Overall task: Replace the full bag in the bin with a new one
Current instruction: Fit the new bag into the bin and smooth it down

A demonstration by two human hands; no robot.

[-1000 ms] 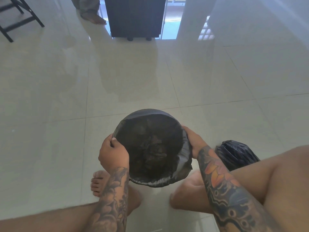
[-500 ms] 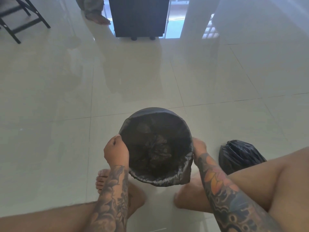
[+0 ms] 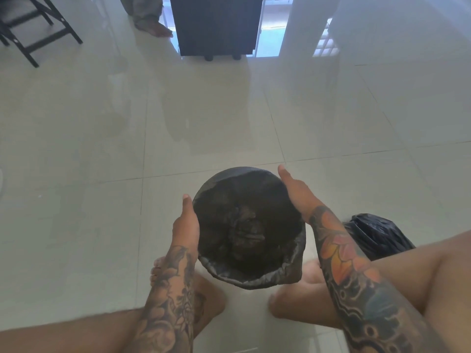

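A small round bin (image 3: 229,174) stands on the tiled floor between my feet, lined with a dark bag (image 3: 257,278) whose edge is folded over the rim. My left hand (image 3: 185,222) lies flat against the bin's left side, thumb along the rim. My right hand (image 3: 293,191) presses flat on the right side of the rim, fingers straight. A tied, full black bag (image 3: 377,235) sits on the floor to the right, partly hidden by my right leg.
A dark cabinet on small feet (image 3: 216,24) stands at the far end by a doorway. Another person's bare foot (image 3: 153,28) is beside it. Black chair legs (image 3: 38,34) are at the top left. The glossy tiled floor (image 3: 102,136) stretches around.
Both hands let go of their grip on the bag's edge and slid forward along the bin's sides, now lying flat. The view shifted slightly.
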